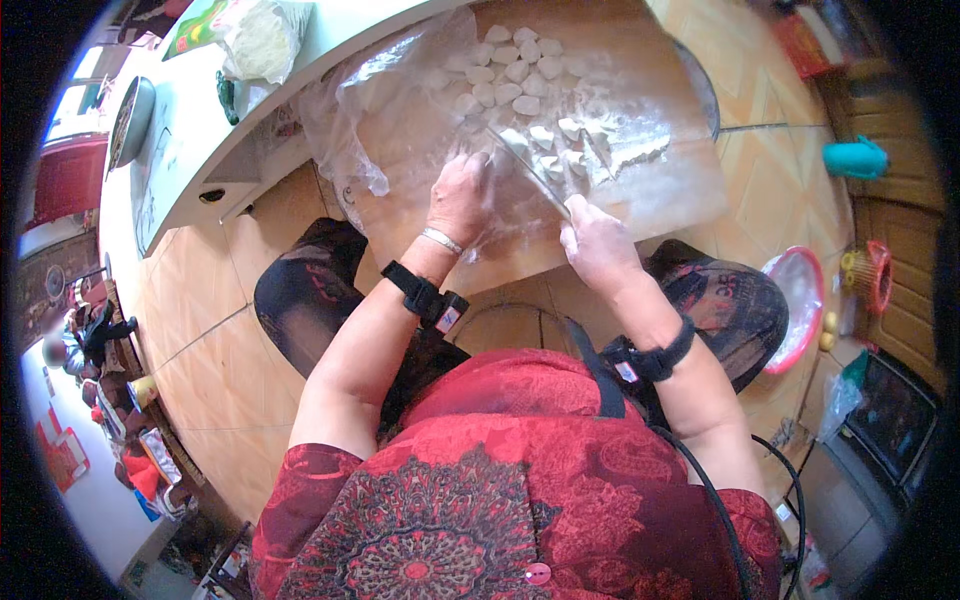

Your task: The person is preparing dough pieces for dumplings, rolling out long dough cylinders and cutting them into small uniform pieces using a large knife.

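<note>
My right hand (pixel 600 240) grips the handle of a knife (pixel 534 176), whose narrow blade slants up and left across the floured plastic sheet (pixel 420 217) on a low table. Just left of the blade my left hand (pixel 461 196) rests with fingers curled downward; whether anything is under them is hidden. Right of the blade lie several small, floury lumps of cut dough (pixel 541 137). Loose white flour (pixel 637 154) is spread beside them. Farther off, several flattened dough pieces (pixel 506 92) sit in a cluster.
A white table (pixel 247 161) at the left holds a plastic bag of white contents (pixel 264 45) and a metal bowl (pixel 131 124). On the tiled floor at the right stand a pink-rimmed basin (pixel 817 300) and a teal container (pixel 855 159). A black cable (pixel 709 472) hangs by my right arm.
</note>
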Demonstrator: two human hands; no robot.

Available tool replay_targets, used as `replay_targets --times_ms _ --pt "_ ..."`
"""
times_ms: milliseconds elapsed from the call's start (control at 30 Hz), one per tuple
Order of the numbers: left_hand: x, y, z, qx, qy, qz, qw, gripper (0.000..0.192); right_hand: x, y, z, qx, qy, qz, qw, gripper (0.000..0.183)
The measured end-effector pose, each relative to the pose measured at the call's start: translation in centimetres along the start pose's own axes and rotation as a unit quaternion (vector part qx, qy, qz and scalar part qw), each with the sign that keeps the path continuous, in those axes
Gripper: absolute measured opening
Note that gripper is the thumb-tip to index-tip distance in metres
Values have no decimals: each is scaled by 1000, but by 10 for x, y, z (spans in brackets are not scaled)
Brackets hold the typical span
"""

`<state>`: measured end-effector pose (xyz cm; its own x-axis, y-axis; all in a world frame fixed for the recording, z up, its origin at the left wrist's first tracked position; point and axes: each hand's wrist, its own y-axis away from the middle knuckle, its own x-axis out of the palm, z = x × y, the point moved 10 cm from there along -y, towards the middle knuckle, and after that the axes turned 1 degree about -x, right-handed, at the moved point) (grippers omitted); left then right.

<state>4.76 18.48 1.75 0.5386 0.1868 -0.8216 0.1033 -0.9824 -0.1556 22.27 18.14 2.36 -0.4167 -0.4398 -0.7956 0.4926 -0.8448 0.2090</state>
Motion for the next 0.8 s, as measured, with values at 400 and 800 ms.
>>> replay_targets --times_ms 400,800 --pt "2 11 -51 112 -19 -6 994 25 -9 33 11 3 27 -16 999 10" --pt "9 25 -36 103 -57 42 992 27 9 16 -3 -1 14 3 1000 13"
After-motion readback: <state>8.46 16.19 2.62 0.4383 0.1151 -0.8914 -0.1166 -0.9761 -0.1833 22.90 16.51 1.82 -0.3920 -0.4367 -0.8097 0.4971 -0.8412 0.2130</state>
